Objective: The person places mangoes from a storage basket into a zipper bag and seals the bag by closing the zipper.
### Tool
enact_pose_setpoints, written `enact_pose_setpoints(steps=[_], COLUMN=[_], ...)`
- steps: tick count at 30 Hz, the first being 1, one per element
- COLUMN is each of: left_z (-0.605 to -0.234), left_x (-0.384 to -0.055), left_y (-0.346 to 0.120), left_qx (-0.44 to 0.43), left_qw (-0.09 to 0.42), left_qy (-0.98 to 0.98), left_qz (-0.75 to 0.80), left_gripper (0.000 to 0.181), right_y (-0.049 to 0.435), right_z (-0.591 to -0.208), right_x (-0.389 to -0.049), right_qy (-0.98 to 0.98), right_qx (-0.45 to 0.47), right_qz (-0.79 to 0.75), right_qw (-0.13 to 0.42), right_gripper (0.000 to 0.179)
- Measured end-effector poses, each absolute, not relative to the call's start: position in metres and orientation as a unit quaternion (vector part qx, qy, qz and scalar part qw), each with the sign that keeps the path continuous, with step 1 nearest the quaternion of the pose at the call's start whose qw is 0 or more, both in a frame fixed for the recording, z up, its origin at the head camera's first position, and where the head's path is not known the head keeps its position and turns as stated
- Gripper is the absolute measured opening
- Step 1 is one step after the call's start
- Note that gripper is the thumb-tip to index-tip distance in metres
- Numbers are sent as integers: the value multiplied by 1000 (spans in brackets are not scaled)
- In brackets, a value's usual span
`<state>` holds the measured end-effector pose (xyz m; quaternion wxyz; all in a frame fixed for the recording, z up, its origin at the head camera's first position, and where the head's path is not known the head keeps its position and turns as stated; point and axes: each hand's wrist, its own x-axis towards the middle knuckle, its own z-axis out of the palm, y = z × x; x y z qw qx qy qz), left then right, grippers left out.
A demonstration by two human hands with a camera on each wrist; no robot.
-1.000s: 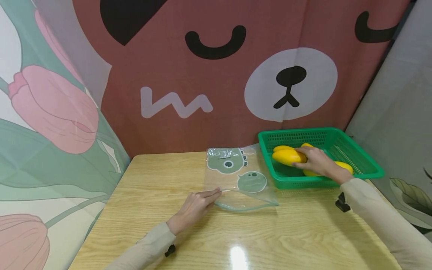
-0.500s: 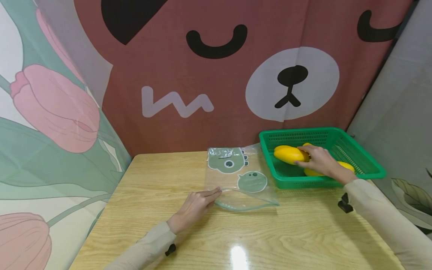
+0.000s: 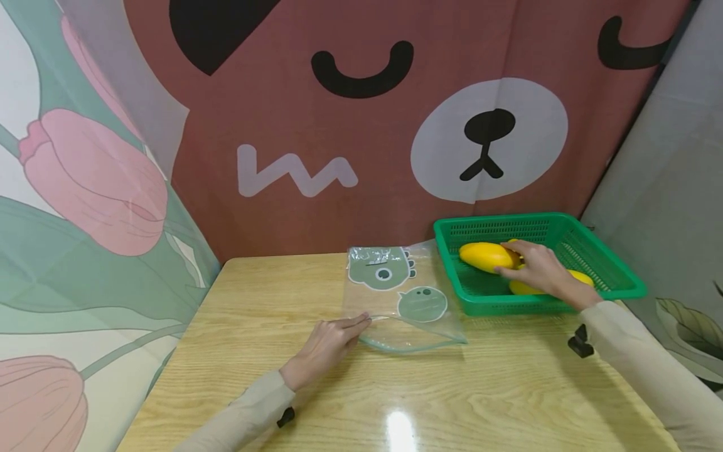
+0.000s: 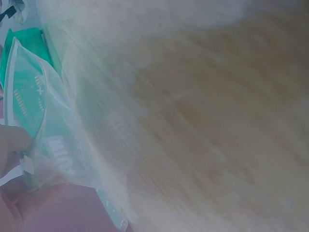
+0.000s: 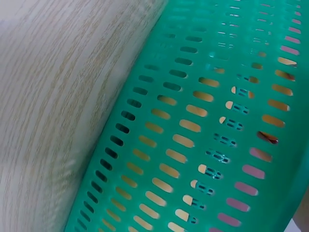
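Observation:
In the head view my left hand [image 3: 326, 346] pinches the left end of the mouth of a clear zip bag [image 3: 390, 307], which lies flat with green cartoon prints. Its mouth gapes a little towards me; the left wrist view shows the fingers [image 4: 13, 140] on the edge of the film. My right hand [image 3: 539, 267] reaches into a green basket [image 3: 497, 307], with thumb and fingers round the right end of a yellow mango [image 3: 484, 256]. Other yellow mangoes [image 3: 582, 277] lie under and beside that hand, partly hidden. Only the basket's slotted wall [image 5: 193, 125] fills much of the right wrist view.
The wooden table [image 3: 254, 301] extends left of the bag and in front of it. A brown bear-print curtain [image 3: 339, 220] hangs right behind the table. Printed cloth also hangs at the left and right sides.
My right hand and the mango have shifted slightly to the right inside the basket; a second mango that showed behind it is now hidden. My left hand and the bag stay in place.

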<state>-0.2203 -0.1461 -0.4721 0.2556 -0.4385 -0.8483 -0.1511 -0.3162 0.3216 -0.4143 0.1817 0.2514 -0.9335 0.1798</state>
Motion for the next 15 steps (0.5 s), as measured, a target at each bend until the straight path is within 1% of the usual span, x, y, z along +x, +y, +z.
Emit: enact_pose_setpoints(steps=[5,15], left_z=[-471,-470], left_x=[-220,-219], left_y=[-146,-145], left_qx=[-437,-432], left_qw=[250,245], left_qy=[-851,-856], left_qz=[-149,-142], left_gripper=[43,42], right_y=[322,322], right_z=[-412,-412], right_x=[-314,-313], right_qy=[-931,-925], right_qx=[248,250], right_qz=[193,212], right_qw=[188,190], right_gripper=[54,57])
